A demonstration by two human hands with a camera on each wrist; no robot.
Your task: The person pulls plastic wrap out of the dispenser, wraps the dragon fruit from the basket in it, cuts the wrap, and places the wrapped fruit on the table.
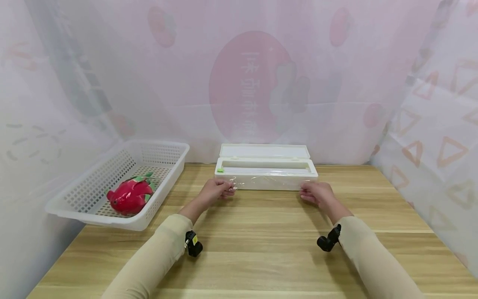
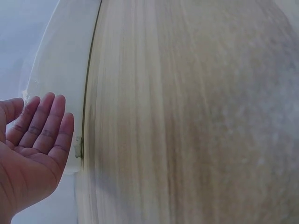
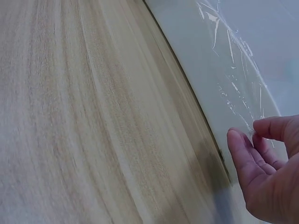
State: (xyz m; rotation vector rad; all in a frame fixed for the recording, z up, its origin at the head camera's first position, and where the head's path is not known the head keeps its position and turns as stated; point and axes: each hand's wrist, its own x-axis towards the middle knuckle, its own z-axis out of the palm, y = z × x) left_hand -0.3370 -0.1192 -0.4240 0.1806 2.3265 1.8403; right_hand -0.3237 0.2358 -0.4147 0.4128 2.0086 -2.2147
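The film [image 1: 267, 180] hung over the front of the box [image 1: 266, 172] near the worktop's far edge, its long axis left to right. My right hand [image 1: 316, 194] pinched one end; my left hand [image 1: 216, 189], fingers straight, touched the other.

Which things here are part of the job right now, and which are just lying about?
In use:
- cling film, its free edge at both hands
- white dispenser box, lid open
- left hand, at the film's left corner
- right hand, pinching the film's right corner

Lying about:
- white basket
- dragon fruit inside it
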